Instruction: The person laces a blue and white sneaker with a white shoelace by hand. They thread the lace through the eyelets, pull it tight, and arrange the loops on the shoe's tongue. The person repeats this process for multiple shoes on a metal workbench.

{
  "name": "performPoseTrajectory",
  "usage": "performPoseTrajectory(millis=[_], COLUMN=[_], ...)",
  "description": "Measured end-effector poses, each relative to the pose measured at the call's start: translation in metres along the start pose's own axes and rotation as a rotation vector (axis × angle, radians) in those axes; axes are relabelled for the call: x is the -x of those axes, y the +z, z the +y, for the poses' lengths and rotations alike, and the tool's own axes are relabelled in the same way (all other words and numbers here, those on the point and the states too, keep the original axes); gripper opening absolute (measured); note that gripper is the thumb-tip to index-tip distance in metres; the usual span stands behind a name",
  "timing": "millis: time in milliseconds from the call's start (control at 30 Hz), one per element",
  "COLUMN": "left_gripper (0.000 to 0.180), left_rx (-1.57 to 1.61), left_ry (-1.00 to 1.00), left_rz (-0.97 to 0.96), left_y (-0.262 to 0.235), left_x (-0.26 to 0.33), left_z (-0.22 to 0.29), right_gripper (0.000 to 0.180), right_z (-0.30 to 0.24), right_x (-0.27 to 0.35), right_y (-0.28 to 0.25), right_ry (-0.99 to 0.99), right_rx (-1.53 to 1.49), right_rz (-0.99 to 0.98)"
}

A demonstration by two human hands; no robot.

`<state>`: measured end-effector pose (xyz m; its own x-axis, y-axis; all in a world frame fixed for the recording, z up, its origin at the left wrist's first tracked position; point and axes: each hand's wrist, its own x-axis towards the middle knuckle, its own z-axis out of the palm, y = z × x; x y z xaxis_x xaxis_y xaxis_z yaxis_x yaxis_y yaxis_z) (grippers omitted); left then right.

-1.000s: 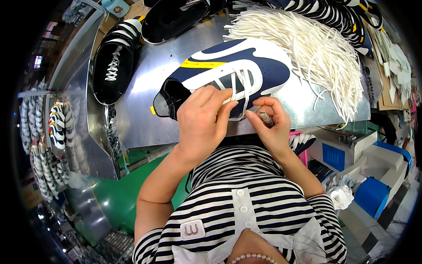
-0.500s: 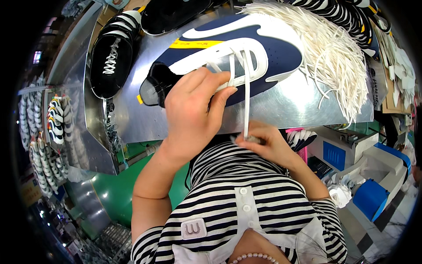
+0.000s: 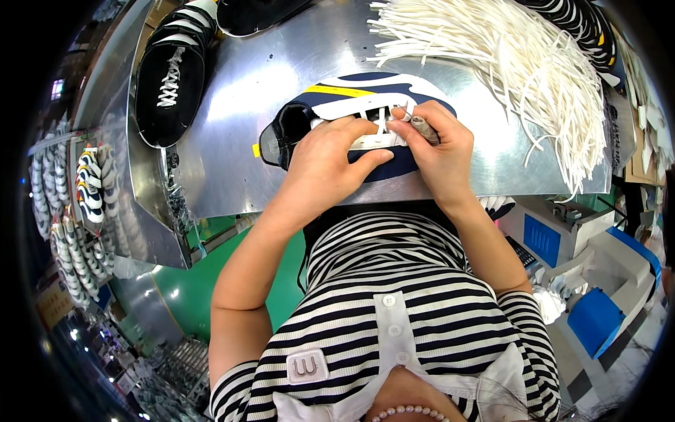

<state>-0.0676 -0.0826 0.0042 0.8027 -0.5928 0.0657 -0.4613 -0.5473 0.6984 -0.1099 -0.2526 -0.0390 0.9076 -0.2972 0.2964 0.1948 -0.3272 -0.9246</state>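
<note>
A navy, white and yellow shoe upper [image 3: 397,163] lies on the metal table in front of me, its dark heel opening toward the left. White lace [image 3: 382,121] crosses the eyelet opening in a few bars. My left hand [image 3: 330,163] grips the upper by the eyelet edge, fingertips at the opening and thumb on the navy side. In my right hand [image 3: 446,144] is a small hook tool [image 3: 425,131] with a wrapped handle and thin metal tip. That tip is at the eyelets near the toe; whether it has caught the lace is hidden by my fingers.
A large heap of loose white laces [image 3: 506,63] covers the table's right side. A stack of black uppers with white lacing [image 3: 169,91] stands at the left. Another black upper [image 3: 256,14] lies at the far edge. Grey-and-blue machines [image 3: 555,232] stand beyond the table at the right.
My right hand has come up from the table's near edge to the eyelets, and the long lace strand is no longer pulled toward me. The upper has turned slightly and sits lower and flatter.
</note>
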Motion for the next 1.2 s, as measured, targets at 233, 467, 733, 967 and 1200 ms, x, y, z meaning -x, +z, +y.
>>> performPoseTrajectory(millis=[233, 467, 733, 967, 1200], left_gripper=[0.026, 0.027, 0.027, 0.025, 0.015], left_rx=[-0.166, -0.232, -0.199, -0.107, -0.161], left_ry=[-0.108, -0.088, -0.061, 0.069, 0.246], left_rz=[0.046, 0.046, 0.068, 0.069, 0.086], left_y=[0.011, 0.011, 0.012, 0.012, 0.019], left_x=[-0.003, -0.005, -0.002, 0.003, 0.02], left_z=[0.007, 0.007, 0.003, 0.003, 0.009], right_gripper=[0.023, 0.022, 0.013, 0.014, 0.014], right_z=[0.0, -0.025, -0.02, -0.024, -0.019], right_x=[0.003, 0.033, 0.033, 0.036, 0.039], right_y=[-0.003, -0.042, -0.042, -0.035, -0.006], right_ry=[0.005, 0.339, 0.351, 0.471, 0.4], right_rx=[0.018, 0.022, 0.069, -0.007, -0.044], right_rz=[-0.027, -0.258, -0.322, -0.27, -0.206])
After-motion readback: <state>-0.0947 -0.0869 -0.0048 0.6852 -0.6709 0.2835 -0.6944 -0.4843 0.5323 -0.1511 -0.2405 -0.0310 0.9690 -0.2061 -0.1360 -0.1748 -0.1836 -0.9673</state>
